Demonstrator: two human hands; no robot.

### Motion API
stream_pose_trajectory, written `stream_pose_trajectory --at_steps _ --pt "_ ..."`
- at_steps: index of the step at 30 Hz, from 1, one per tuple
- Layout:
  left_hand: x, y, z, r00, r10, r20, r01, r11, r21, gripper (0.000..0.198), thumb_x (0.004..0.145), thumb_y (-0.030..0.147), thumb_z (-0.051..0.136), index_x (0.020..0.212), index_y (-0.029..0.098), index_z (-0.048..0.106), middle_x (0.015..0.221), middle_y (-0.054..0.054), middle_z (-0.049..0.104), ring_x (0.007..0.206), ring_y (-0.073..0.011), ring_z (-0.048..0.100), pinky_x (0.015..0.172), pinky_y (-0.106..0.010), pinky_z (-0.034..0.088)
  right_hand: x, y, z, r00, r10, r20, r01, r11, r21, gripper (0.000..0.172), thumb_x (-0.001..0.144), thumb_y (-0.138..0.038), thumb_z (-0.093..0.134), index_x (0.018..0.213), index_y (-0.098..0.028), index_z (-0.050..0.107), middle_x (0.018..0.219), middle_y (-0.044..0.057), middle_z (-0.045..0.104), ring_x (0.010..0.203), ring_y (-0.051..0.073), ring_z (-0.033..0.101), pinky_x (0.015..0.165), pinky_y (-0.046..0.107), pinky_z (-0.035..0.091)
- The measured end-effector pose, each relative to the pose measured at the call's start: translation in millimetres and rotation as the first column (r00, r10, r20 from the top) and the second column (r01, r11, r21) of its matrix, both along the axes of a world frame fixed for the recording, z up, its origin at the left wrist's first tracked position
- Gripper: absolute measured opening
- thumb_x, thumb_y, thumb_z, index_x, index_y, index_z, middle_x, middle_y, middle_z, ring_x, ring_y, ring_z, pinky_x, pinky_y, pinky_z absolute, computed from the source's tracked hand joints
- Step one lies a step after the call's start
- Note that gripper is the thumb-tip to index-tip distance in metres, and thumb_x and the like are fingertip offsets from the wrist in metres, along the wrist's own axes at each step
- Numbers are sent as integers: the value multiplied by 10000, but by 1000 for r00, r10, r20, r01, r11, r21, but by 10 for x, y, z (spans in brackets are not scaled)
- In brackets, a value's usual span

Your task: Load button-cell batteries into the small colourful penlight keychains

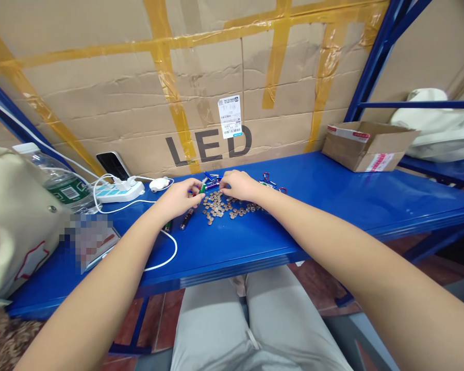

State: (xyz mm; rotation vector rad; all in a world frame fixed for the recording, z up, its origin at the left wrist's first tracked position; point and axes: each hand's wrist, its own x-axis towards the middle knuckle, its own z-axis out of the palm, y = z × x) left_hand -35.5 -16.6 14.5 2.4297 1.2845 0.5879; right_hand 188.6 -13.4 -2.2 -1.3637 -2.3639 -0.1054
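Note:
Both my hands reach to the back of a blue shelf table (332, 206). My left hand (180, 195) is curled around a small green and blue object (202, 188) that I cannot name. My right hand (237, 184) is closed in a pinch just above a pile of small round metal discs (218, 205). Coloured carabiner-like clips (270, 180) lie to the right of that hand. Two dark pen-shaped cylinders (186, 220) lie below my left hand.
At left stand a white power strip (119, 191) with cables, a phone (113, 165), a plastic bottle (58, 178) and a beige bag (11, 216). An open cardboard box (365, 146) sits at the right. A large taped carton marked LED (209, 93) forms the back wall.

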Motion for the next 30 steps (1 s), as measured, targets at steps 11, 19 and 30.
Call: stream_pose_trajectory --at_steps 11,19,30 --pt "64 -115 31 992 -28 125 37 997 -71 290 784 428 608 950 191 597 873 -33 688 718 -193 682 601 -289 529 -119 -139 59 831 424 -361 -322 894 311 117 868 -212 607 833 -154 703 839 48 618 856 161 578 789 299 457" --pt "62 -113 29 996 -62 70 60 998 30 295 794 433 596 947 181 620 818 -36 686 708 -183 649 647 -292 503 -130 -146 63 840 407 -359 -295 898 328 117 882 -216 587 843 -184 693 849 39 607 858 165 575 791 313 465" --pt "42 -82 25 998 -68 10 66 987 147 294 810 433 578 958 189 645 839 -32 703 757 -185 635 707 -293 483 -79 -160 110 908 279 -312 -200 944 264 197 918 -223 475 951 -170 661 973 71 642 922 178 580 841 315 448"
